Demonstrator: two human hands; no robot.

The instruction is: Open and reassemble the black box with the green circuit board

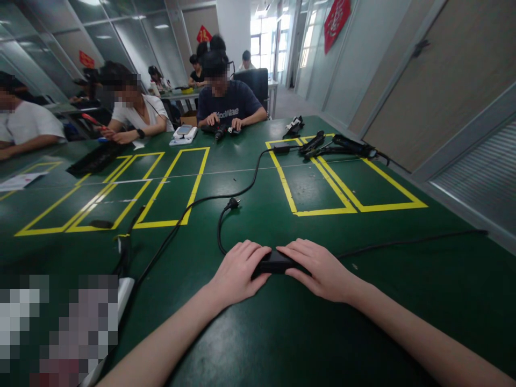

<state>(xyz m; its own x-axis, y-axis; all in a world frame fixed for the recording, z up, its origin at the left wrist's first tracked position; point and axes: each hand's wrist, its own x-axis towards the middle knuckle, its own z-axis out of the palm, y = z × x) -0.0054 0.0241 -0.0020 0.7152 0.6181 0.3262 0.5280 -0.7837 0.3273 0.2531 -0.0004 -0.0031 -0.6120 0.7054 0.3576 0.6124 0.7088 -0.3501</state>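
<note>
A black power adapter lies on the green table in front of me. My left hand is closed round its left end, fingers on top and thumb on the near side. Its right end is gripped by my right hand in the same way. From under my left hand a short black cord curves up to a plug with bare metal pins. On the other side, a thin black cable runs from behind my right hand toward the right. Both ends of the adapter are hidden by my fingers.
Yellow tape rectangles mark the table. A second black adapter trails a long cord leftward. Black cable bundles lie at the back right. A person in a dark shirt handles parts across the table; others sit at left.
</note>
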